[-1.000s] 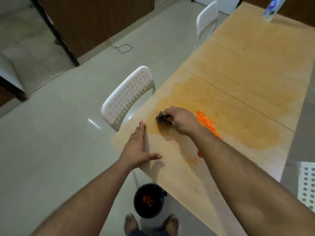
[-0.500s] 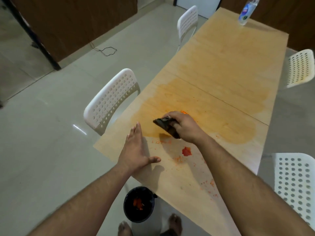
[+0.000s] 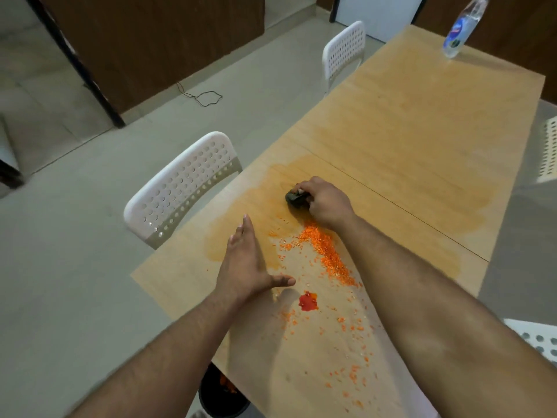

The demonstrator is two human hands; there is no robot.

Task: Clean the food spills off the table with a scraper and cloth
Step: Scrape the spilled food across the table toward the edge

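**Scraper on the stained worktop**

At centre frame the right hand (image 3: 327,203) grips a dark scraper (image 3: 295,199) pressed to the wooden worktop (image 3: 422,140). Below it lies a heap of orange crumbs (image 3: 327,254) and a red blob (image 3: 308,301). The left hand (image 3: 245,263) rests flat, fingers straight, left of the crumbs.

Wooden tabletop (image 3: 407,140), damp-stained: orange crumbs (image 3: 328,254) piled mid-near, red blob (image 3: 308,302) beside; bottle (image 3: 461,28) at far end.
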